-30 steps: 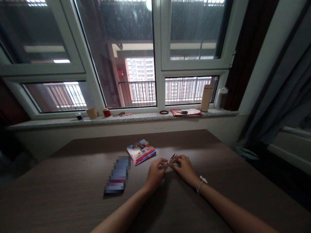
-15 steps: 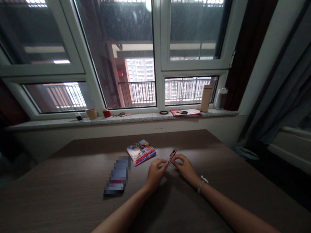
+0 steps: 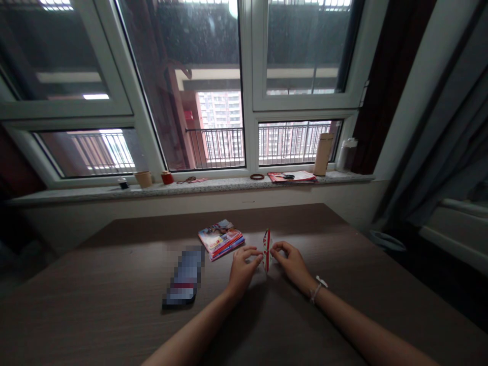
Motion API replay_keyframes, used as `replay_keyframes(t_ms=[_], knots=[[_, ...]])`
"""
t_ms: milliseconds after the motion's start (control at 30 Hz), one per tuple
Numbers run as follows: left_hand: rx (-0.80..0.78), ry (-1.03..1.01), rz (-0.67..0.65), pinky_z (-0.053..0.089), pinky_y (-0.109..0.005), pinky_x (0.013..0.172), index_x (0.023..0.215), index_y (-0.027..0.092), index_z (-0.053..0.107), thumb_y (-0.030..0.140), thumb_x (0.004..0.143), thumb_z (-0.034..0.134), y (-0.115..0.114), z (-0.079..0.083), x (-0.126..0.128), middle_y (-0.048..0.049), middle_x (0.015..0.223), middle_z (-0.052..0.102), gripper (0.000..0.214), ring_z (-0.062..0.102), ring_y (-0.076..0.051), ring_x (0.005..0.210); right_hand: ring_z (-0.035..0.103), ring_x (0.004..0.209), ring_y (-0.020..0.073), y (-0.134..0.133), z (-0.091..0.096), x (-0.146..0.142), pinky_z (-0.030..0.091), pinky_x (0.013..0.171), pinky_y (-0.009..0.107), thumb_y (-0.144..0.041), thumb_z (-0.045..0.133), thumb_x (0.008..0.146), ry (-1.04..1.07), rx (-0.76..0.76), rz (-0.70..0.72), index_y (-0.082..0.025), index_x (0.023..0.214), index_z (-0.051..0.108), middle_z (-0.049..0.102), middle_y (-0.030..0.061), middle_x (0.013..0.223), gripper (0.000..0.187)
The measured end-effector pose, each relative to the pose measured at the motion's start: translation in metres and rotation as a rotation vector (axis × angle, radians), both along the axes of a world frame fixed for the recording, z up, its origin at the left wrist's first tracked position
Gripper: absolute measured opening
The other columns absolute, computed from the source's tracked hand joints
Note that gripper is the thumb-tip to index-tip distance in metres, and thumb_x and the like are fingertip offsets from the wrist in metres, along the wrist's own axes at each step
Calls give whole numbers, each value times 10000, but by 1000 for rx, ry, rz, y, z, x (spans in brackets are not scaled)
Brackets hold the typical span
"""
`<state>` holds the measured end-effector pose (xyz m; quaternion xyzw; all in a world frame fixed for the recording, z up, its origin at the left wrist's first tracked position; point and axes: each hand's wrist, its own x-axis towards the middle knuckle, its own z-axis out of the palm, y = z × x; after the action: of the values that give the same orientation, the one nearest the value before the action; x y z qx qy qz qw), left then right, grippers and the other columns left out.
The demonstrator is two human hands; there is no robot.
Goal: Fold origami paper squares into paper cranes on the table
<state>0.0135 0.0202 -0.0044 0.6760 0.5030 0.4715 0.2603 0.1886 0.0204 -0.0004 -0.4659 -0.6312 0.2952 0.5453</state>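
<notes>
A small folded piece of printed paper, red, white and green, stands on edge above the table between my two hands. My right hand has its thumb and index finger pinched on the paper's right side. My left hand is at the paper's left side, thumb and index finger slightly apart, their tips close to it; whether they touch it is hard to see. A stack of colourful printed papers lies beyond my left hand. To the left is a dark blue, pixelated object, its kind unclear.
The brown table reaches toward a stone windowsill. On the sill are a beige cup, a red spool-like item, a dark bracelet, scissors on red papers, a tan flask and a clear bottle.
The folded paper has turned from a slanted position to upright and shows more of its red and white side. My left fingers have drawn back slightly to the left.
</notes>
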Motion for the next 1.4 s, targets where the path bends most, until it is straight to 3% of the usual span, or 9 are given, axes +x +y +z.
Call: replay_keyframes(t_ms=[367,633,800,1400], knots=[[-36,4,-42,396,-416,1020,799,224,740,319,746,681,3,-1,-1,-74,1139,652,124,557,-235,1117,596,793,196,-4,3,-1,478,773,315,-491,655,736,51,21,40,-208,767,563,622,17,772,299],[-42,-89,-68,418,-384,995,830,216,742,326,725,687,0,4,-1,-77,1130,639,162,561,-235,1115,597,917,209,-6,-1,1,440,883,343,-425,612,781,-62,4,84,-216,811,638,674,26,887,213],[-40,-116,-66,411,-396,1009,804,215,741,343,718,702,-2,6,-1,-74,1135,636,159,560,-240,1122,606,969,215,-6,-2,1,427,929,348,-455,598,793,-56,-14,89,-211,851,670,691,41,948,261],[-89,-233,-121,414,-377,991,735,220,776,400,661,749,-4,8,0,-96,1159,642,196,568,-262,1109,604,1056,260,-4,-3,-1,397,995,405,-495,710,694,33,-74,83,-201,832,722,707,88,1019,325]])
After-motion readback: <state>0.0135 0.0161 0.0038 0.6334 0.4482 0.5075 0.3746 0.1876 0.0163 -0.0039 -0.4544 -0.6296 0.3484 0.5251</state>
